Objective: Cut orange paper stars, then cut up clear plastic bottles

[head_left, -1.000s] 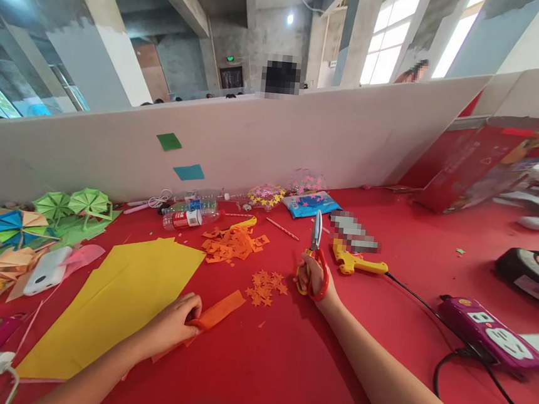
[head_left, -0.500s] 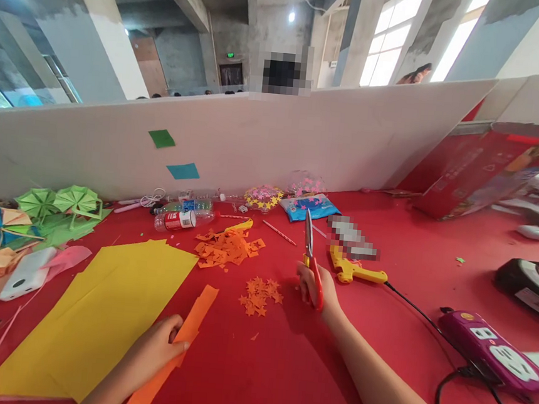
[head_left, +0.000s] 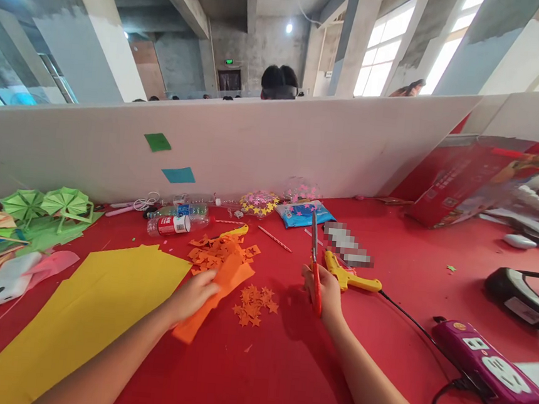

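My left hand [head_left: 195, 293] grips a folded strip of orange paper [head_left: 214, 298], slanted above the red table [head_left: 263, 384]. In my right hand [head_left: 325, 288] is a pair of scissors [head_left: 315, 262] with red handles, its blades pointing up and away and looking closed. Between my hands lies a small heap of orange paper stars [head_left: 255, 306]. Orange paper scraps [head_left: 220, 252] are piled just beyond the strip, partly hidden by it. Large yellow paper sheets [head_left: 85, 311] lie under and beside my left forearm.
A yellow glue gun [head_left: 352, 279] lies beside my right hand, its cord running to a purple power strip [head_left: 488, 366]. Plastic bottles [head_left: 173, 225] and a blue packet [head_left: 303, 214] line the white partition [head_left: 256, 138]. Folded green paper umbrellas [head_left: 66, 202] sit at left; a red box [head_left: 464, 181] stands at right.
My left hand has lifted the orange paper strip forward and to the right, toward the scraps. My right hand with the scissors has shifted only slightly.
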`<state>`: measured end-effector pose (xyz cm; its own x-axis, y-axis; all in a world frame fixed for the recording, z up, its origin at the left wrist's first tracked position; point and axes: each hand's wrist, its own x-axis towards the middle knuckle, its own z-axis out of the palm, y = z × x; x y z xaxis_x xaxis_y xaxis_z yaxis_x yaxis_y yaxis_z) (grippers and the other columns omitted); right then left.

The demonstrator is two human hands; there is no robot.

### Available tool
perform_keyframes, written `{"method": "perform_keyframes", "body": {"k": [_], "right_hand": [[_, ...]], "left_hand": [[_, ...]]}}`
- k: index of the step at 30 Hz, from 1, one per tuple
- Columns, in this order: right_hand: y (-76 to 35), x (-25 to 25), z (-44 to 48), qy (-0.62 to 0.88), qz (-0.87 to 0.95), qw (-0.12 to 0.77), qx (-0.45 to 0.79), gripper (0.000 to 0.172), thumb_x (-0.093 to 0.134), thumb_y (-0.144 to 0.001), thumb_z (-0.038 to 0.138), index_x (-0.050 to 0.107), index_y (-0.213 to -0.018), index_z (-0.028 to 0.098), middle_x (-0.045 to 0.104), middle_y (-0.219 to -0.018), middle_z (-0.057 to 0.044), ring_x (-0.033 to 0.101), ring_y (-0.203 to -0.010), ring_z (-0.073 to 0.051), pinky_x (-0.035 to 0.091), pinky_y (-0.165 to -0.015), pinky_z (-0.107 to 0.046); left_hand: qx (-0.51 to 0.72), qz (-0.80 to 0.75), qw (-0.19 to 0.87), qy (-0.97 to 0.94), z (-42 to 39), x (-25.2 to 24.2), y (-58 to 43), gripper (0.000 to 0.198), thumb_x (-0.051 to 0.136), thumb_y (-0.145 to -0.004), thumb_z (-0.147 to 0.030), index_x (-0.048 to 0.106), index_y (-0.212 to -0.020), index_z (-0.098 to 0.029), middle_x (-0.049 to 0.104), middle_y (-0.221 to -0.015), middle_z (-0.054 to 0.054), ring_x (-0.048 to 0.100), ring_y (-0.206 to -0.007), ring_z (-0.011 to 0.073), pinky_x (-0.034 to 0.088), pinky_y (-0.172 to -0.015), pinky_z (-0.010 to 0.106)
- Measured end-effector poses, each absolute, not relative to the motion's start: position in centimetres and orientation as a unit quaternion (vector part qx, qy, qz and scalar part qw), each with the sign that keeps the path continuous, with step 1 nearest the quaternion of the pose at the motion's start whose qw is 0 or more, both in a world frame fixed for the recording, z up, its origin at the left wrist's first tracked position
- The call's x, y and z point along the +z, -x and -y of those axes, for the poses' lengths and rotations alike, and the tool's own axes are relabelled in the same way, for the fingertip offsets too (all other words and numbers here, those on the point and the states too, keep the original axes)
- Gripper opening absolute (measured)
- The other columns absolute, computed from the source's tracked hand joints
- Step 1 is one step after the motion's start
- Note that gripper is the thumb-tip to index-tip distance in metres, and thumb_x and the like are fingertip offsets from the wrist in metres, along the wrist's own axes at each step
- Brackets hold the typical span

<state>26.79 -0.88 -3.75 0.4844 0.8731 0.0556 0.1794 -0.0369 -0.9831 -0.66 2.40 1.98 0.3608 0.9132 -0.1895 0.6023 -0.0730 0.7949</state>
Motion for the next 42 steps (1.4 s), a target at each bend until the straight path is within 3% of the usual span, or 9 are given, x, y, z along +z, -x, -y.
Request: {"method": "perform_keyframes", "body": {"k": [4,10,15,20,24,29,32,35,42], "right_hand": [[-27.2,-3.9,0.7,0.646,0.381,0.582,0.313,0.034,0.056,-0.073,0.051,0.043,-0.059,0.022,0.041,-0.04,0.007,0.036,-0.034,-0.01,0.026,-0.033,-0.022],[-27.1,-4.1,0.4,0.632,0.358,0.601,0.335,0.038,0.054,-0.073,0.055,0.039,-0.059,0.024,0.034,-0.038,0.009,0.034,-0.032,-0.01,0.028,-0.03,-0.022],[-26.9,-4.8,0.1,0.631,0.367,0.595,0.336,0.036,0.057,-0.074,0.052,0.039,-0.061,0.024,0.037,-0.04,0.008,0.035,-0.033,-0.01,0.028,-0.031,-0.022],[-26.7,-5.3,0.0,0.635,0.392,0.587,0.312,0.036,0.056,-0.075,0.05,0.037,-0.06,0.023,0.036,-0.041,0.007,0.036,-0.037,-0.011,0.027,-0.034,-0.022],[-26.4,-5.3,0.1,0.641,0.416,0.574,0.294,0.035,0.054,-0.077,0.048,0.037,-0.059,0.023,0.038,-0.044,0.007,0.034,-0.04,-0.01,0.026,-0.037,-0.022],[-26.2,-5.0,0.2,0.655,0.44,0.554,0.264,0.035,0.052,-0.075,0.047,0.034,-0.057,0.023,0.037,-0.049,0.005,0.033,-0.046,-0.011,0.023,-0.041,-0.022],[-26.0,-4.8,0.1,0.665,0.45,0.544,0.242,0.035,0.052,-0.071,0.047,0.033,-0.055,0.022,0.033,-0.049,0.005,0.029,-0.049,-0.011,0.02,-0.044,-0.023],[-25.9,-4.6,0.1,0.671,0.461,0.536,0.224,0.036,0.052,-0.067,0.047,0.03,-0.053,0.022,0.029,-0.048,0.006,0.025,-0.05,-0.01,0.017,-0.045,-0.023],[-25.8,-4.2,0.3,0.678,0.484,0.517,0.197,0.035,0.048,-0.068,0.047,0.028,-0.053,0.023,0.029,-0.047,0.006,0.025,-0.048,-0.01,0.018,-0.045,-0.023]], "left_hand": [[0.147,-0.469,0.432,-0.756,-7.7,2.7,-7.9,0.016,0.047,-0.077,-0.021,0.059,-0.085,-0.014,0.063,-0.077,0.002,0.058,-0.072,0.0154,0.044,-0.062,0.026],[0.099,-0.445,0.385,-0.803,-12.5,0.0,-15.6,0.013,0.058,-0.08,-0.024,0.06,-0.077,-0.011,0.059,-0.07,0.001,0.055,-0.064,0.0124,0.045,-0.059,0.025],[0.082,-0.414,0.314,-0.85,-14.5,-1.3,-17.6,0.023,0.054,-0.087,-0.033,0.06,-0.095,-0.012,0.062,-0.093,0.004,0.061,-0.082,0.0158,0.051,-0.073,0.034],[0.072,-0.359,0.258,-0.894,-14.4,-0.9,-17.0,0.012,0.059,-0.079,-0.023,0.065,-0.08,-0.013,0.064,-0.097,0.008,0.057,-0.1,0.0242,0.045,-0.089,0.038],[0.106,-0.343,0.201,-0.911,-12.8,0.2,-13.3,0.036,0.056,-0.08,-0.026,0.057,-0.115,-0.018,0.05,-0.132,0.011,0.038,-0.127,0.0268,0.026,-0.109,0.044],[0.127,-0.336,0.062,-0.931,-11.1,-0.6,-3.3,0.061,0.051,-0.084,-0.043,0.034,-0.14,-0.023,0.022,-0.153,0.011,0.016,-0.141,0.0296,0.015,-0.112,0.051],[0.09,-0.359,0.027,-0.929,-10.7,-2.8,1.7,0.061,0.051,-0.084,-0.048,0.034,-0.14,-0.029,0.021,-0.154,0.01,0.018,-0.14,0.032,0.013,-0.111,0.056],[0.088,-0.404,0.043,-0.91,-10.6,-4.4,3.2,0.06,0.044,-0.087,-0.048,0.032,-0.141,-0.026,0.021,-0.153,0.014,0.024,-0.138,0.0325,0.022,-0.109,0.054],[0.185,-0.409,-0.013,-0.893,-11.2,-5.0,0.8,0.063,0.048,-0.086,-0.046,0.026,-0.142,-0.026,0.026,-0.149,0.014,0.025,-0.137,0.0318,0.021,-0.11,0.054]]}}
